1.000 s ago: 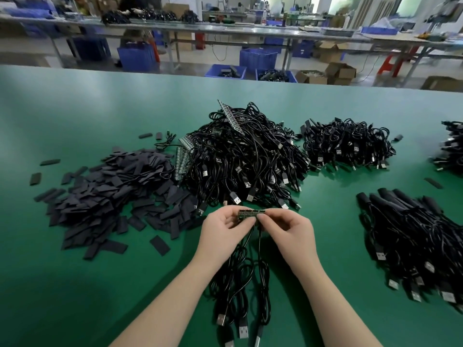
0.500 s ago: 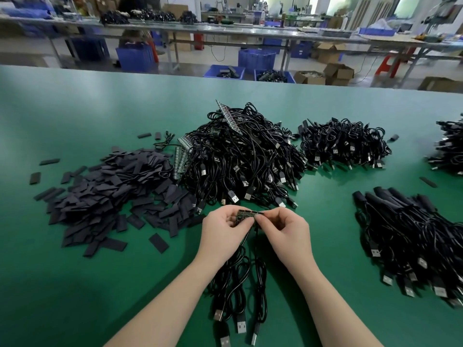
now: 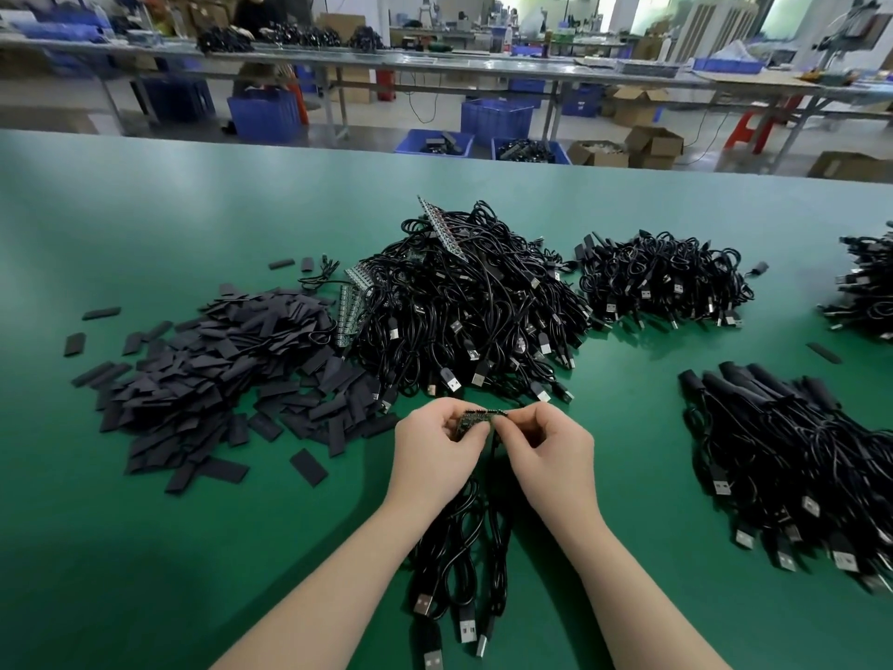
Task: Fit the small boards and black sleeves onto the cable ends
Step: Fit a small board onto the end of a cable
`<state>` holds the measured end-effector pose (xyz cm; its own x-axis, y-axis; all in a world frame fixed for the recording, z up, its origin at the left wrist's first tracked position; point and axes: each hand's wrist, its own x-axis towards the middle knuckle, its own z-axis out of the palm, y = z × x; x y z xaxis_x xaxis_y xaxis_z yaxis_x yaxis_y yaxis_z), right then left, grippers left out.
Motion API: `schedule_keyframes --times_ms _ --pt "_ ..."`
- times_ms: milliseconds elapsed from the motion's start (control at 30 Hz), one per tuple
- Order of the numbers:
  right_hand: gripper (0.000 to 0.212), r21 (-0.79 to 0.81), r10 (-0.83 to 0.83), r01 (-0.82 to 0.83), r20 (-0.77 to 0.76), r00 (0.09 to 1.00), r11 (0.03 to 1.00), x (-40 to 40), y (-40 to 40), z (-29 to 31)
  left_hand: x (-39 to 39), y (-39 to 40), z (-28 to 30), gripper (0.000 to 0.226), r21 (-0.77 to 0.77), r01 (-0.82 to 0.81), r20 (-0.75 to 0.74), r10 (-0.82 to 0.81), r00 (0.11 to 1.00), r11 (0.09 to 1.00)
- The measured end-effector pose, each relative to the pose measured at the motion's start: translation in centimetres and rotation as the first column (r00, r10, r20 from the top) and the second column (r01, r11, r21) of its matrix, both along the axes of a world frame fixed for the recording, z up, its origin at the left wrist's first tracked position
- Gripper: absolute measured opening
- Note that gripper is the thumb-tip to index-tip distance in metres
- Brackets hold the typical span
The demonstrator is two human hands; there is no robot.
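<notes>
A small dark green board strip [image 3: 476, 417] is pinched between my left hand [image 3: 437, 452] and my right hand [image 3: 548, 456], just above the green table. Several black USB cables [image 3: 459, 563] trail from the board toward me, their plugs lying near the front edge. A heap of flat black sleeves [image 3: 212, 369] lies to the left. The big pile of loose black cables [image 3: 473, 307] sits right behind my hands, with light strips of boards [image 3: 352, 307] at its left edge and one strip [image 3: 442, 229] on top.
A second cable pile [image 3: 667, 282] lies at back right, and a bundle of cables with sleeves fitted [image 3: 812, 456] lies at right. Another cable heap [image 3: 865, 287] touches the right edge. A lone sleeve [image 3: 308, 468] lies left of my hands. Benches and blue bins stand beyond the table.
Both hands have kept pinching the board in nearly the same spot, with only small finger shifts. The view has tilted slightly, sliding the piles a little.
</notes>
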<state>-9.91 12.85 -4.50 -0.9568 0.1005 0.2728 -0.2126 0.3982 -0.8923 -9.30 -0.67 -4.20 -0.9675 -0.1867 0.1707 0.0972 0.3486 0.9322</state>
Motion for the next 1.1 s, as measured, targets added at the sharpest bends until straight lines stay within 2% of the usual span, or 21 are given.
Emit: schedule_keyframes --times_ms 167,300,400,467,633,733,833,933,1000,1033,1100 --pt "0.016 -0.099 -0.053 0.054 0.016 0.998 0.994 0.0 0.1 0.1 0.0 -0.2 0.0 0.021 0.044 0.012 -0.013 -0.012 1.0 0.999" --pt "0.007 -0.388 -0.203 0.213 0.068 0.977 0.897 0.0 1.0 0.3 0.2 -0.2 -0.2 0.028 0.109 0.025 0.008 -0.026 1.0 0.994" --pt "0.008 -0.464 -0.308 0.32 0.104 0.946 0.826 0.4 1.9 0.5 0.0 -0.1 -0.4 0.041 0.022 0.052 0.014 -0.052 0.999 0.998" --pt "0.01 -0.486 -0.379 0.357 0.058 0.924 0.798 0.7 2.3 1.1 0.0 -0.1 -0.5 0.043 -0.027 0.071 0.009 -0.07 0.997 0.997" --pt "0.017 -0.549 -0.41 0.251 -0.187 0.893 0.797 1.3 2.4 5.0 0.5 -0.3 -0.4 0.035 0.004 0.09 -0.063 -0.089 0.994 0.996" --pt "0.021 -0.53 -0.351 0.131 -0.34 0.872 0.838 1.8 1.1 7.8 0.9 -0.7 0.3 0.03 0.125 0.056 -0.148 -0.038 0.988 0.991" --pt "0.023 -0.527 -0.242 -0.001 -0.393 0.887 0.85 2.0 -0.6 9.9 1.4 -1.6 1.3 0.027 0.071 -0.023 -0.287 0.043 0.957 0.997" --pt "0.019 -0.653 -0.121 -0.067 -0.239 0.963 0.755 1.6 -2.1 10.0 1.5 -2.8 2.0 0.028 -0.077 -0.2 -0.508 0.134 0.851 0.977" --pt "0.013 -0.713 -0.04 -0.018 -0.064 0.997 0.7 1.0 -2.7 8.8 1.5 -3.4 2.1 0.031 -0.249 -0.356 -0.649 0.118 0.752 0.901" --pt "0.009 -0.73 0.003 0.021 0.032 0.999 0.683 0.9 -2.9 8.0 1.5 -3.5 2.2 0.031 -0.347 -0.421 -0.672 0.091 0.735 0.838" --pt "0.005 -0.722 0.066 0.099 0.197 0.978 0.684 0.6 -2.9 5.9 1.6 -3.3 2.1 0.031 -0.548 -0.466 -0.611 0.049 0.791 0.695"
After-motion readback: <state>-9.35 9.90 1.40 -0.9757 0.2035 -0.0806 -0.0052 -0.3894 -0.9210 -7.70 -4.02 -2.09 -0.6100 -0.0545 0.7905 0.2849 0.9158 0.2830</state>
